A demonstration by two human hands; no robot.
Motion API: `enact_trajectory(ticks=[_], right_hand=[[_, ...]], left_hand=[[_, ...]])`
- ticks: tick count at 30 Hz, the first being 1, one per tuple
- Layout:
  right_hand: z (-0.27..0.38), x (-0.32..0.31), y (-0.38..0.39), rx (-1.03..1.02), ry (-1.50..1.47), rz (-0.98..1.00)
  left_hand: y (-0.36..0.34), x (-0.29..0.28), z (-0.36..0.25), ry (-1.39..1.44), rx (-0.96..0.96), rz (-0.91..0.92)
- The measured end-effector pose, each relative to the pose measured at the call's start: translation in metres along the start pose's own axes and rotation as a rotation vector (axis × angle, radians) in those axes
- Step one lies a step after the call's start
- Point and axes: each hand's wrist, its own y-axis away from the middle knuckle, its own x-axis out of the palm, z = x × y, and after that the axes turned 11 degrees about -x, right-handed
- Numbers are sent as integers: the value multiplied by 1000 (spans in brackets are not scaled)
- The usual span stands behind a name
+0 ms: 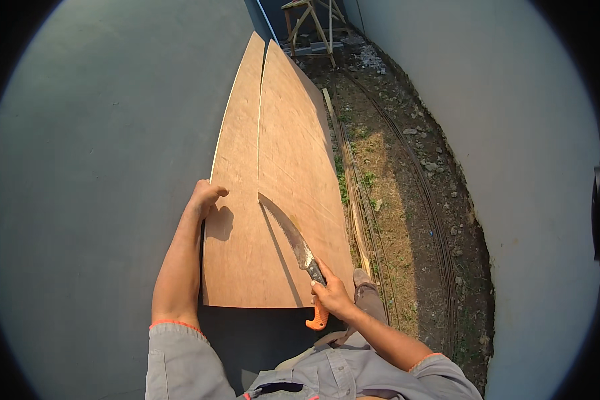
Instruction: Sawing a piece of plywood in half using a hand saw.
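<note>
A large sheet of thin plywood (pixel 305 173) stretches away in front of me. A long straight cut (pixel 259 127) splits it from the far end down to the saw's tip. My right hand (pixel 332 295) is closed around the orange and black handle of a curved pruning saw (pixel 288 229). Its toothed blade slants up and left, and the tip meets the near end of the cut. On the left edge of the sheet, my left hand (pixel 209 195) grips with the thumb over the top face; its other fingers are mostly hidden by the wood.
A grey wall (pixel 100 173) runs along the left, and a pale wall (pixel 500 133) curves along the right. Long thin rods (pixel 425 177) and timber strips (pixel 350 180) lie on the dirt. At the far end stands a wooden trestle (pixel 310 27). My shoe (pixel 362 277) is beside the sheet.
</note>
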Motion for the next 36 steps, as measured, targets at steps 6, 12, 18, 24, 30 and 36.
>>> enact_trajectory(ticks=[6, 12, 18, 24, 30, 36], right_hand=[[-8, 0, -4, 139, -118, -51], [8, -5, -4, 270, -104, -29], [8, -13, -14, 347, -25, -1], [21, -18, -26, 375, -37, 26], [17, -21, -32, 468, -91, 155], [26, -34, -39, 516, -22, 269]], left_hand=[[31, 7, 15, -242, -15, -66], [64, 14, 9, -453, -79, -165], [70, 15, -3, -371, -106, -125], [89, 22, 4, -396, 102, -265], [104, 60, 169, -517, 323, -368], [125, 70, 199, -271, 109, -244]])
